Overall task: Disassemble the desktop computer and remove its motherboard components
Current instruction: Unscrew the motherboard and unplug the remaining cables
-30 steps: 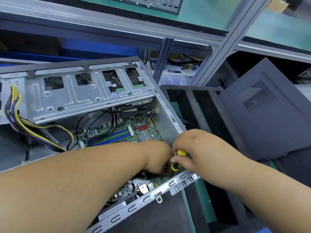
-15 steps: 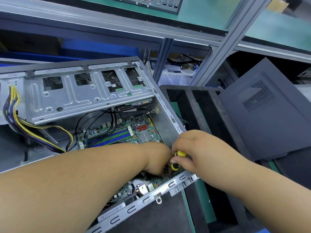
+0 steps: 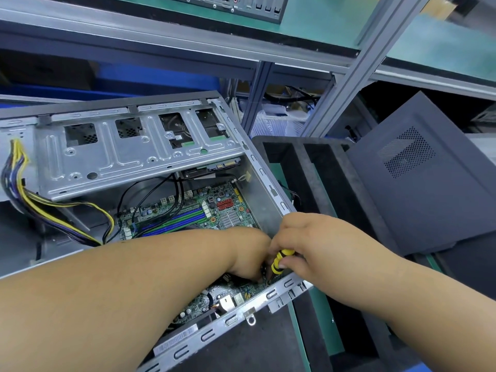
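Two hands worked inside the opened computer case (image 3: 257,167) lying on its side on the table.

The right hand (image 3: 319,245) had its fingers curled round a yellow-and-black screwdriver (image 3: 279,260), tip down at the near right corner of the green motherboard (image 3: 214,210). The left hand (image 3: 249,253) reached in just beside it; whether its fingers pinched anything could not be told. A dark side panel (image 3: 429,189) leaned to the right.

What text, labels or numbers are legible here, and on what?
No text can be read.
Barcode sticker on the case's near edge: bars and print too small to read.
Motherboard: silkscreen markings too small and blurred.
Drive cage: stamped shapes only, no lettering.
Screwdriver handle, gripped by the right hand: yellow and black bands, no visible wording.
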Action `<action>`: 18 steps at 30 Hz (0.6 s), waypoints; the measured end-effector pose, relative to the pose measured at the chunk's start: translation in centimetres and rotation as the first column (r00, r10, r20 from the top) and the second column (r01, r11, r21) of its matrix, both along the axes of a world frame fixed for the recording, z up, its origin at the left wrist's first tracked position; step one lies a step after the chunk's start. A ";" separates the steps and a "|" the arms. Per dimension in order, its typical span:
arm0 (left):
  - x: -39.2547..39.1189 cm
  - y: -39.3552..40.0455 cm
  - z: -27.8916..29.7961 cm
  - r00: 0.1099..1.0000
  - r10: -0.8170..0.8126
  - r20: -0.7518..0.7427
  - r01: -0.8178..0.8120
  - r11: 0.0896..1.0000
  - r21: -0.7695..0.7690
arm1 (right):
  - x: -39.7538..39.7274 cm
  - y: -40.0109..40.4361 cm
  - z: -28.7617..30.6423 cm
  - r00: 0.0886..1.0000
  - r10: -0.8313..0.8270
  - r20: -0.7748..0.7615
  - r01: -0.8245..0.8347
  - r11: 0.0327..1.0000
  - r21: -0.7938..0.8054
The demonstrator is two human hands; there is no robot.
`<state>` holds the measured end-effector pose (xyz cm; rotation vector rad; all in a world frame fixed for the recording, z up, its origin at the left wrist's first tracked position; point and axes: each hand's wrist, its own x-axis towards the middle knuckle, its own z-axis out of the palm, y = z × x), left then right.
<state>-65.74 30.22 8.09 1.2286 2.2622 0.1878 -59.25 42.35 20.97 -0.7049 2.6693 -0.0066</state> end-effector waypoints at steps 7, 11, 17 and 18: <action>0.1 0.2 -0.1 0.999 0.022 0.034 -0.022 1.000 -0.018 | 0.2 0.2 0.2 0.999 0.043 0.016 -0.042 0.998 -0.044; -0.1 0.1 -0.3 0.996 0.037 0.077 -0.042 0.997 0.062 | -0.1 0.1 0.3 0.996 0.086 -0.015 -0.086 0.996 -0.009; -0.8 0.0 0.9 0.973 0.114 0.202 -0.162 0.956 0.244 | -0.4 0.4 0.6 0.999 0.010 0.040 -0.007 0.998 -0.064; -0.9 0.0 1.1 0.967 0.110 0.229 -0.170 0.951 0.258 | -0.3 0.5 0.8 0.999 -0.005 0.041 0.008 0.997 -0.082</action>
